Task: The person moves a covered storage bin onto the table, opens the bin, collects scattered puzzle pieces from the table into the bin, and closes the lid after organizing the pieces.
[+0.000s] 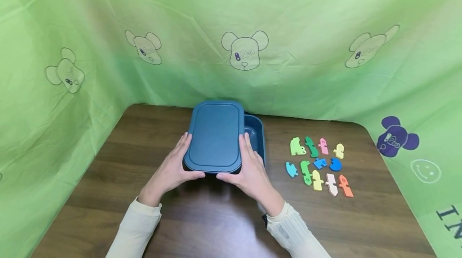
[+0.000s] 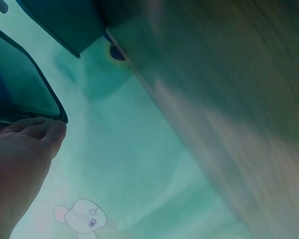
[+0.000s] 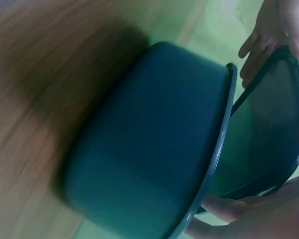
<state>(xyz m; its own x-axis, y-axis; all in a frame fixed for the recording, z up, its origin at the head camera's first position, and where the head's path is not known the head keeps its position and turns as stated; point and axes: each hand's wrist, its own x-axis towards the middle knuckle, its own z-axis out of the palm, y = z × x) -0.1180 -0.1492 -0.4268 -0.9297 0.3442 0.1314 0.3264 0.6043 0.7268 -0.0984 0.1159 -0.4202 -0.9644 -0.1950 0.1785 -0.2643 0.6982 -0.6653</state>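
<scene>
Both hands on blue rect. plastic lid [image 1: 215, 135], held up over matching blue box [image 1: 263, 141] at back of wood-grain table [image 1: 112, 157]. L hand [image 1: 173, 169] clamps lid's L edge nr the near corner, thumb at near edge; R hand [image 1: 250, 169] mirrors it on the R edge. Thumbs apart, both grips on lid only, afaict. Lid sits offset to L; box rim + bit of interior show along R side. R wrist view: lid angled to rim, gap between; can't tell if they touch anywhere. Risks, my judgement: if lid drops as is, offset leaves R rim uncovered & lid rocks. R fingers v. close to rim, so lowering w/o shifting them could nip fingertips or shove box. Grip only nr the near corners, so far end may dip if thumbs slacken. Lid also blocks most of box interior from above, so alignment hard to judge by eye. Box nr back edge & green cloth backdrop [image 1: 187, 77]; a push away might ruck cloth. Loose puzzle pieces [image 1: 320, 163] well apart, R side, low risk.
</scene>
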